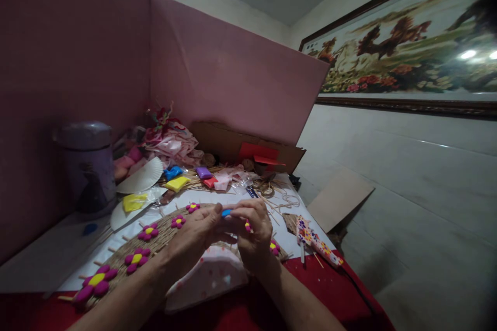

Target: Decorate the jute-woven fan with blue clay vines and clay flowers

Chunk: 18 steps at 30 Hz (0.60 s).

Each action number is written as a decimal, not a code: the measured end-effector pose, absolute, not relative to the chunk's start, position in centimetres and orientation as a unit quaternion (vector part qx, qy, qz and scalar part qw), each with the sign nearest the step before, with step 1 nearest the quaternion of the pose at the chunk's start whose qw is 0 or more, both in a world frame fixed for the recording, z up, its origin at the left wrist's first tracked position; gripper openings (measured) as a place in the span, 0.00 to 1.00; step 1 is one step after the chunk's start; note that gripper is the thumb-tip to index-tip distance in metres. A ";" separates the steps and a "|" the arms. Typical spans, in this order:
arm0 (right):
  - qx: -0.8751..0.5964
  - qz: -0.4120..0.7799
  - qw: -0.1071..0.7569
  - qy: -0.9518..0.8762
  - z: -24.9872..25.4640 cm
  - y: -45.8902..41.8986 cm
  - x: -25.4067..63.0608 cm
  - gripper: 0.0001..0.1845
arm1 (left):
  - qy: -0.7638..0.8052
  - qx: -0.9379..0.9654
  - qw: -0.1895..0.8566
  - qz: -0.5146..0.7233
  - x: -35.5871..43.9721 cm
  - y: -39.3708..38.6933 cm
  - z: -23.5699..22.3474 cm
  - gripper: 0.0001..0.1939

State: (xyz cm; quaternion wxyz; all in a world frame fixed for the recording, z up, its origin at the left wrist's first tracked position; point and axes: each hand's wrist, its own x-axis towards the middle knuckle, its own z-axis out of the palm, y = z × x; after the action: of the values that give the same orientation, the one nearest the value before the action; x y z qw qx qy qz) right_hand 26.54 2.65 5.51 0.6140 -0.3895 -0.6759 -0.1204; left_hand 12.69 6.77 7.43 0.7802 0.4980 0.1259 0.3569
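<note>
A small lump of blue modelling clay point(225, 213) is pinched between my fingertips. My left hand point(205, 227) has its thumb and fingers closed at one side of it, and my right hand point(253, 232) grips it from the other. Beneath both hands lies an arched piece wound with brown twine point(157, 240), with short sticks jutting from its outer edge. Magenta clay flowers with yellow centres, such as this large flower point(97, 280), sit along it. A pale spotted cloth-like piece point(209, 282) fills the inner curve. My forearms and hands cover part of the arch.
A purple lidded container point(87, 170) stands at left. Farther back are a yellow clay packet point(177, 183), a blue packet point(173, 172), white paper plates point(142, 178) and heaped pink fabric point(174, 142). A flower-patterned glue gun point(316, 243) with a cord lies right, near the table's edge.
</note>
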 end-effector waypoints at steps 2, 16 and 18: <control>-0.390 -0.115 0.595 -0.693 5.4 2.5 26.5 0.10 | 0.117 0.490 0.787 0.358 12.7 6.9 7.4 0.16; -0.281 0.441 0.748 -0.408 6.1 3.9 26.3 0.16 | 0.207 0.481 0.704 0.480 12.7 9.0 6.0 0.13; -0.265 0.472 0.742 -0.396 6.3 3.9 26.3 0.14 | 0.213 0.480 0.688 0.501 12.7 9.1 6.1 0.14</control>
State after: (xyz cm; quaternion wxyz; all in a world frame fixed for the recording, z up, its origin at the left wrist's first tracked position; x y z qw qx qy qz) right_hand 26.34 3.94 6.30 0.7418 -0.2648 -0.3957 0.4723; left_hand 12.71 9.07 6.06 0.6881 0.4796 0.2133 0.5010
